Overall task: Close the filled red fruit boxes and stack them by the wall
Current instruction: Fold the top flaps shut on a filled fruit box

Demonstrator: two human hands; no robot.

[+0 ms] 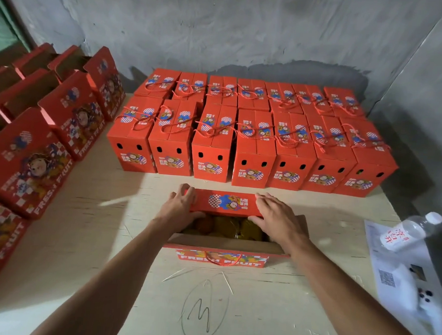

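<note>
An open red fruit box (222,257) stands on the table in front of me, with orange and yellow fruit (226,226) showing inside. Its far top flap (225,203) is folded partway over the opening. My left hand (181,207) holds the flap's left end, fingers on top and thumb underneath. My right hand (274,215) holds the flap's right end the same way. Two rows of closed red boxes (252,146) with rope handles stand against the grey wall behind.
Open red boxes (29,159) stand in rows along the left side. A water bottle (409,231), papers (391,260) and a white controller (424,307) lie at the right edge. Bare wooden tabletop (105,237) surrounds the open box.
</note>
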